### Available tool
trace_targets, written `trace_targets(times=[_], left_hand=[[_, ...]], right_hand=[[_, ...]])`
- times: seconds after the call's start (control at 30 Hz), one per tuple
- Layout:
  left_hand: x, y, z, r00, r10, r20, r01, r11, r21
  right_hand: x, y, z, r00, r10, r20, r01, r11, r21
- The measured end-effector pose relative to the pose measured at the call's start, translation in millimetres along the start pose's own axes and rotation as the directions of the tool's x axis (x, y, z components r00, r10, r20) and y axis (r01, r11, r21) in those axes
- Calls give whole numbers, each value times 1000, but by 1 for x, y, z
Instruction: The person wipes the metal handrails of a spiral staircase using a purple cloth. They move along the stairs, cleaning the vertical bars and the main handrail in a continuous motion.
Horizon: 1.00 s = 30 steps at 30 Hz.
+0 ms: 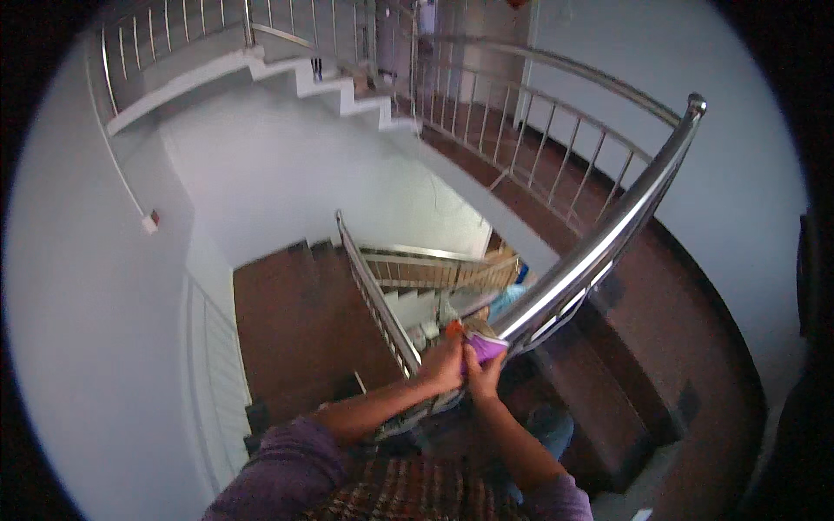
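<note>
My right hand (487, 379) grips a small purple item (485, 347) with a white edge, its thumb lying across the near side. A brownish part (479, 327) shows at the far side of it; blur keeps me from telling exactly what it is. Close against it on the left, my left hand (444, 366) is closed around a small orange thing (454, 329), mostly hidden by the fingers. Both hands are at the lower end of the visible shiny metal handrail (580, 260). I cannot tell whether either one touches the rail.
Brown stairs (606, 365) rise to the right along a pale wall (730, 169). Beyond the rail is an open stairwell, with a lower landing (306, 312) and another railing (378, 293) below. White-edged steps (352, 94) climb opposite. A blue thing (510, 296) lies beyond my hands.
</note>
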<state>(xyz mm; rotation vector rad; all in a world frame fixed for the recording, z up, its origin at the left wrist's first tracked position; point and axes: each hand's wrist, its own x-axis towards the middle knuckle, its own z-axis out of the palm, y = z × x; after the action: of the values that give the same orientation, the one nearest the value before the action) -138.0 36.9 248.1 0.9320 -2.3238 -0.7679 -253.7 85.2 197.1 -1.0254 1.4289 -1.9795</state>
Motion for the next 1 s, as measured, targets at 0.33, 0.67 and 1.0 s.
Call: trace_targets(times=[0.33, 0.67, 1.0], left_hand=[[-185, -106, -19, 987, -158, 36, 150, 974, 171], [-72, -41, -15, 991, 137, 5, -133, 946, 297], [111, 81, 4, 994, 107, 34, -111, 983, 147]], right_hand=[[-138, 24, 52, 577, 611, 542, -639, 751, -166], [-74, -7, 30, 792, 536, 294, -593, 789, 159], [93, -55, -27, 986, 36, -163, 5, 970, 243]])
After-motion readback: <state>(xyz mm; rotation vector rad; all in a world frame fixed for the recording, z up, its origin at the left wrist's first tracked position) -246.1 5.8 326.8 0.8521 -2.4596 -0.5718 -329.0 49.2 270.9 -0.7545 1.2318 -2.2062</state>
